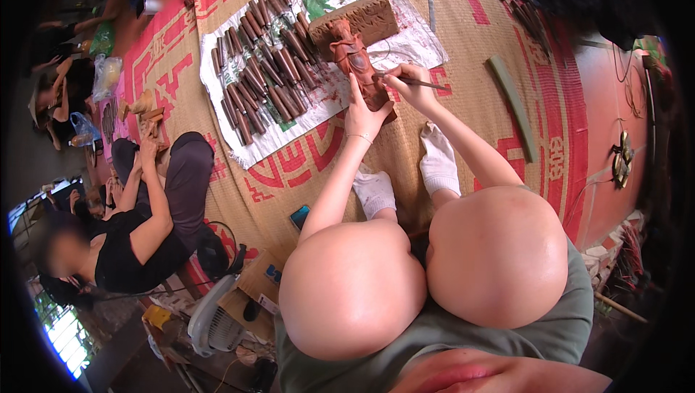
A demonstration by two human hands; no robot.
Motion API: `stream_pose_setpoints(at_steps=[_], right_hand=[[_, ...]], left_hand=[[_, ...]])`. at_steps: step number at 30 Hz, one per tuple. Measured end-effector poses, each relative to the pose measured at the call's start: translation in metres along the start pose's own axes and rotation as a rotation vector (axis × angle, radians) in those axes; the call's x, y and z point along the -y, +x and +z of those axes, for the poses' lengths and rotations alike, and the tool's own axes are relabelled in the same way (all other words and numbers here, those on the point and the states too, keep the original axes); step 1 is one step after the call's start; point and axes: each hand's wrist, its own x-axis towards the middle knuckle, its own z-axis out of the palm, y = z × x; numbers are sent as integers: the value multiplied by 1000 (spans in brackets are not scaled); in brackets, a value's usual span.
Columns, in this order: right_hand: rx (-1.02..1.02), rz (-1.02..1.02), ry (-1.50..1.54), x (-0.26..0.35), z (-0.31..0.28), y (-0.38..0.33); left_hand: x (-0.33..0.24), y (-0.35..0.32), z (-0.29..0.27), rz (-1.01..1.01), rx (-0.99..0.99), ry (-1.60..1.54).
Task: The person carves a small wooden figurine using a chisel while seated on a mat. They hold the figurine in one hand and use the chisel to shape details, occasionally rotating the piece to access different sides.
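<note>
A reddish-brown carved figurine (350, 52) lies tilted, its upper end against a brown block (369, 22). My left hand (362, 114) is closed around the figurine's lower end, thumb and fingers on either side. In my right hand (410, 87) I pinch a thin dark carving tool (427, 84), its tip at the figurine's side. Left of the figurine, several wood-handled carving tools (271, 67) lie in rows on a white printed sheet (318, 121).
A red-and-tan woven mat (405, 154) spreads beneath. To the right lies a green-grey strip (512, 107); a phone (299, 216) is by my left knee. At left another person (156, 212) sits working on a pale carving (141, 107). A white fan (217, 313) stands lower left.
</note>
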Motion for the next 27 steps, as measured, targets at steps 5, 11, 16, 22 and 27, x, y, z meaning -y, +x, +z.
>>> stream_pose_setpoints(at_steps=[5,11,16,22,27], right_hand=[[-14,79,60,18,-7,3],[39,69,41,6,-7,2],[-51,-36,135,-15,-2,13],[96,147,254,-8,-16,-10],[45,-4,80,7,-5,3]], left_hand=[[1,-1,-1,-80,79,14],[-1,0,-2,-30,63,76],[-9,-2,-7,-94,108,44],[-7,-6,-7,-52,64,64],[-11,-3,-3,-118,93,134]])
